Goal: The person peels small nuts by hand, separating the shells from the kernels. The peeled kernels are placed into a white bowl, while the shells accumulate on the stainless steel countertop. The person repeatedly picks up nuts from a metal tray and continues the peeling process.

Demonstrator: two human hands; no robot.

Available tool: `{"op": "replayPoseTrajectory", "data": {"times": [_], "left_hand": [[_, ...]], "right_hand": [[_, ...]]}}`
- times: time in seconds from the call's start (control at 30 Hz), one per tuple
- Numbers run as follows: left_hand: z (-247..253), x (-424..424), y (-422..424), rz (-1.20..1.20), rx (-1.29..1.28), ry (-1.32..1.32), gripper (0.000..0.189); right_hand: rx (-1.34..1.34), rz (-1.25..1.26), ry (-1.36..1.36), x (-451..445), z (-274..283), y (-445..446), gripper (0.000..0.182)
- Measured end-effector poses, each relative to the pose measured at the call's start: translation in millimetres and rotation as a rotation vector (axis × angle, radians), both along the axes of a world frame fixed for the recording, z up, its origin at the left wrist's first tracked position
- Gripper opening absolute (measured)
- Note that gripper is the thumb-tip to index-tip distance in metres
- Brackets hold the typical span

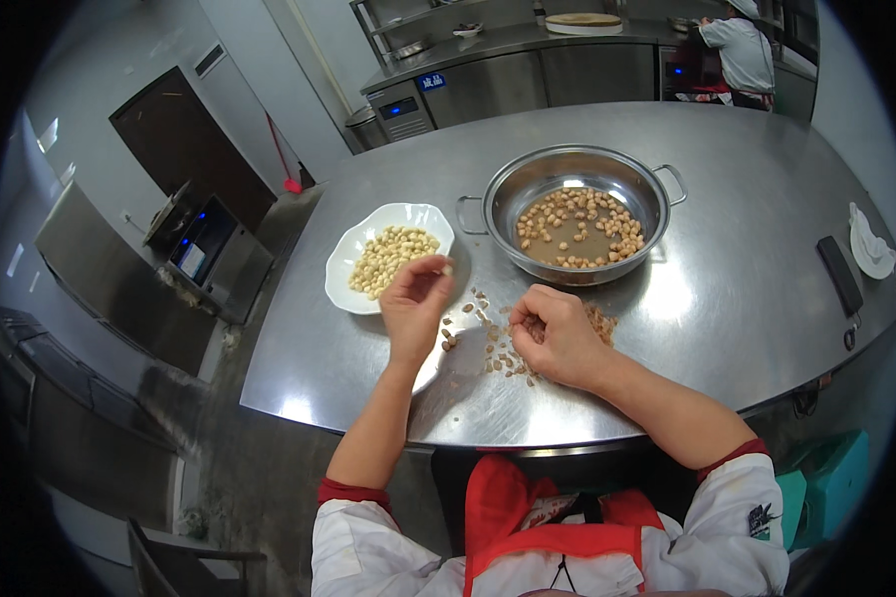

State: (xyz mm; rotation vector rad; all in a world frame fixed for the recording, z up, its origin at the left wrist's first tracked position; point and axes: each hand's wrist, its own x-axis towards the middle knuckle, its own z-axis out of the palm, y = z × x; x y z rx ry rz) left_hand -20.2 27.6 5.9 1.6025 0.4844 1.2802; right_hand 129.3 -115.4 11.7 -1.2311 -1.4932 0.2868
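Observation:
My left hand is raised at the right edge of a white scalloped bowl, with a small pale nut between thumb and finger. Pale peeled nuts lie in the bowl. My right hand is curled low over brown skins on the steel table; whether it holds anything is hidden by the fingers. Between the hands lie scattered skins and several brown nuts. Beyond my right hand stands a two-handled steel pan holding brown nuts, apparently in liquid.
The steel table carries a dark elongated object and a white dish with a cloth or tissue at the right. Part of another white dish shows under my left forearm. A person stands at the back counter.

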Motion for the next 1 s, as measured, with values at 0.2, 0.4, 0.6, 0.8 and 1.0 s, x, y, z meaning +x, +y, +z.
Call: {"op": "replayPoseTrajectory", "data": {"times": [0.2,0.4,0.6,0.8,1.0], "left_hand": [[-1,-28,37,0.334,0.185,0.096,0.025],[25,-40,-11,0.171,0.381,0.748,0.013],[18,-38,-22,0.111,0.451,1.127,0.010],[9,-33,-6,0.046,0.358,1.041,0.008],[11,-11,-20,-0.425,-0.286,0.335,0.014]], "right_hand": [[0.063,-0.018,-0.037,-1,-2,2,0.003],[0.067,-0.027,-0.071,3,-4,0,0.005],[0.076,0.020,-0.091,1,-2,-2,0.007],[0.044,0.038,-0.089,0,-2,-1,0.008],[0.032,0.037,0.067,0,-1,-1,0.009]]}}
